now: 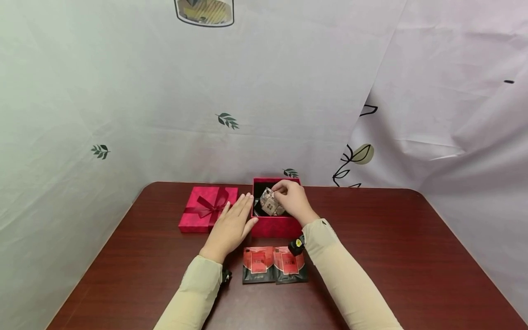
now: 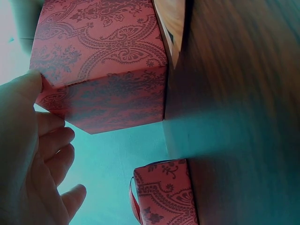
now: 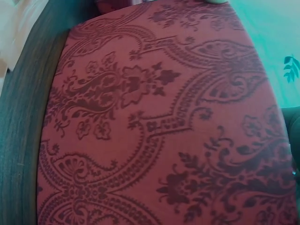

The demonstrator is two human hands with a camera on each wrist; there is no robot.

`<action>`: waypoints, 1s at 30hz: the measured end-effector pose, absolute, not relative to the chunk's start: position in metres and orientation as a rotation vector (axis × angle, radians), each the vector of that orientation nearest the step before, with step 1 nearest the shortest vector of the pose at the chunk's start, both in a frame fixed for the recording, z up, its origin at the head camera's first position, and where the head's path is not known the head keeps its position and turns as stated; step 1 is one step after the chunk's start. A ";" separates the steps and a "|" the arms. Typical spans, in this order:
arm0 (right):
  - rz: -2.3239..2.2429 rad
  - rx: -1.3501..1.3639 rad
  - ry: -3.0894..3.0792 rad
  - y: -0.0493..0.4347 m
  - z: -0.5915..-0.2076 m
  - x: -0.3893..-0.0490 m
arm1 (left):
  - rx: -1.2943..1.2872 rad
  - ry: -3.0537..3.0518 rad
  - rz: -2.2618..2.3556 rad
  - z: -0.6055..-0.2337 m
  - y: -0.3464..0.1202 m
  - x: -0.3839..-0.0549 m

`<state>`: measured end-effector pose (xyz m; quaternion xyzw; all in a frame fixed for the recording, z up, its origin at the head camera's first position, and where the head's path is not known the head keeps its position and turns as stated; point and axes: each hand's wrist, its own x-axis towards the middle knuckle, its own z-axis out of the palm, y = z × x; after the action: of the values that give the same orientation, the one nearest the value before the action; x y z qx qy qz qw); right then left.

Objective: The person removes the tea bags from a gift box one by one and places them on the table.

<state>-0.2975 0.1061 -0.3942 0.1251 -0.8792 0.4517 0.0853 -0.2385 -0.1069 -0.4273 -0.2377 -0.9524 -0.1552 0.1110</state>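
Observation:
A red patterned gift box (image 1: 275,228) stands uncovered near the table's back edge, its inside dark. My right hand (image 1: 294,200) reaches over its right side and pinches a small patterned packet (image 1: 270,203) with a beige label, held tilted at the box opening. Another item lies partly hidden inside the box. Along the box's left side, my left hand (image 1: 232,225) lies with its fingers extended; in the left wrist view its thumb touches a corner of the box (image 2: 108,47). The right wrist view is filled by the box wall (image 3: 140,103), and the right fingers are out of sight there.
Left of the box lies its red lid (image 1: 195,223) with a dark red ribbon bow. Two red-and-black sachets, a left one (image 1: 258,275) and a right one (image 1: 290,275), lie side by side in front. All rest on a brown wooden table (image 1: 371,247) before a white curtain.

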 end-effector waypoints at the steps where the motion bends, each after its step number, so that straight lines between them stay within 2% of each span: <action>1: 1.369 0.375 -2.597 0.108 -0.393 -0.297 | -0.699 -2.798 -0.460 -0.427 -0.107 -0.238; 17: 1.787 0.256 -2.208 0.138 -0.372 -0.274 | -0.689 -2.814 -0.451 -0.429 -0.107 -0.240; 30: 1.897 0.192 -2.147 0.168 -0.355 -0.241 | -0.682 -2.833 -0.444 -0.430 -0.107 -0.240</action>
<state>-0.2407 0.1679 -0.3545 0.0662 -0.7409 0.6546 0.1346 -0.2399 -0.1068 -0.4295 -0.2304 -0.9566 -0.1498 0.0969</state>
